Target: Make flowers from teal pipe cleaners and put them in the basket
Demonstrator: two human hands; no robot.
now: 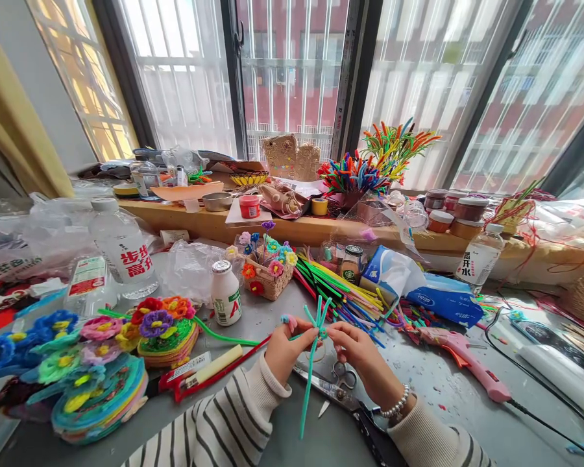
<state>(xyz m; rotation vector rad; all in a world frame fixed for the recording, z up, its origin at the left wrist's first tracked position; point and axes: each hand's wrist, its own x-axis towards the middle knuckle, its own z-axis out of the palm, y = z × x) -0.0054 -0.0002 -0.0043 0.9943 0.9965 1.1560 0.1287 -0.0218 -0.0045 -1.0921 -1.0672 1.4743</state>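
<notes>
Between my two hands is a bunch of teal pipe cleaners (307, 389), joined at one spot, with several ends fanning upward and a long one hanging down. My left hand (286, 350) pinches the bunch from the left side. With thumb and forefinger closed at the joined spot, my right hand (363, 360) grips it from the right; a beaded bracelet circles that wrist. Scissors (321, 384) lie on the table (253, 421) below both hands. Behind the hands a pile of loose coloured pipe cleaners (340, 285) spreads out.
Pipe-cleaner flower pots (102, 408) stand at the left, near a white bottle (225, 298) and a flower basket (267, 282). A red-handled cutter (209, 376) lies left of my hands. Rightward are a pink glue gun (472, 363) with its cord and a blue tissue pack (442, 301).
</notes>
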